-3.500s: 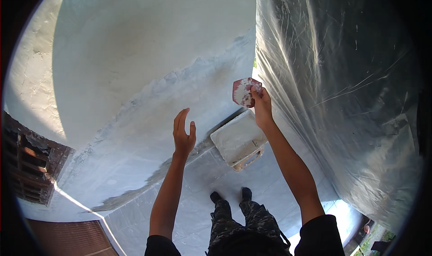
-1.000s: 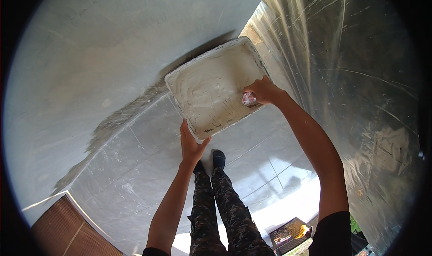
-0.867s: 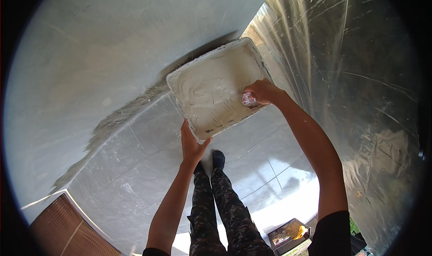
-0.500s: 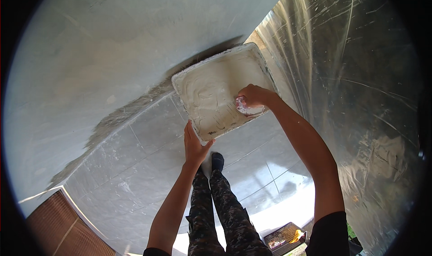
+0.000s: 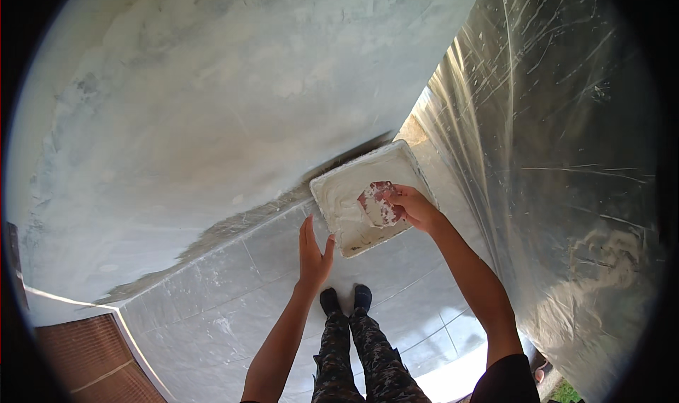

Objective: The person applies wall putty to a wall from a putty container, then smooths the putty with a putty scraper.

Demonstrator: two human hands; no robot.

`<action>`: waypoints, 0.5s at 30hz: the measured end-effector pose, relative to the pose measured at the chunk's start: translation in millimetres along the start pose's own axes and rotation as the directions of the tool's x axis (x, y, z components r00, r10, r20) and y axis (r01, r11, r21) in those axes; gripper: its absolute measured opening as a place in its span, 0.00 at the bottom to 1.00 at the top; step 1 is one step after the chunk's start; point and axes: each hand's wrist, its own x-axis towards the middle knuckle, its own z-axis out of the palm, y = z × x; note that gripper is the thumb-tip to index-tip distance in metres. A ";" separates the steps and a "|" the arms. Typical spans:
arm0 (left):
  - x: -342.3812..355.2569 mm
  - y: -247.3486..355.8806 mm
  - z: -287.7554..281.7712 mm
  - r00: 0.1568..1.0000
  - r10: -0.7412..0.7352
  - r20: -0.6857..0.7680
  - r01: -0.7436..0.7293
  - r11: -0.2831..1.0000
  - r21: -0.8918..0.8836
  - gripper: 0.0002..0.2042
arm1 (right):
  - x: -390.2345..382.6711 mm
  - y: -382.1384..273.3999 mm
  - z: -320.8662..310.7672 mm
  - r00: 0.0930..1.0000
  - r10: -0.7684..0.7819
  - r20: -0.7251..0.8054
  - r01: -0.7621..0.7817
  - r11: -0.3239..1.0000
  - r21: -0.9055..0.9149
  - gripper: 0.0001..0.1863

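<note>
A rectangular tray (image 5: pixel 327 222) of pale, creamy plaster rests against the foot of the wall. Over the paste, my right hand (image 5: pixel 414 206) grips a small reddish flat putty spreader (image 5: pixel 382 186), whose face is smeared with a whitish lump. Beside the tray's near left corner is my left hand (image 5: pixel 315 256), fingers stretched up and thumb apart, holding nothing. Its thumb is close to the tray's edge; I cannot tell whether they touch.
A grey plastered wall (image 5: pixel 233 91) fills the upper left, with a rough dark band along its base. Clear plastic sheeting (image 5: pixel 559 141) hangs on the right. My feet (image 5: pixel 345 299) stand on grey tiled floor (image 5: pixel 247 290). A brown ribbed panel (image 5: pixel 92 360) lies at lower left.
My right hand has turned and brought the spreader up with plaster on its face. My left hand has let go of the tray's corner. The view has shifted, showing more wall.
</note>
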 end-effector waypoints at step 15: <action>95.1 244.0 -251.1 0.756 0.472 -0.453 -0.479 0.871 0.109 0.25 | -159.1 -255.4 129.0 0.857 -0.511 -0.074 0.491 0.763 0.420 0.18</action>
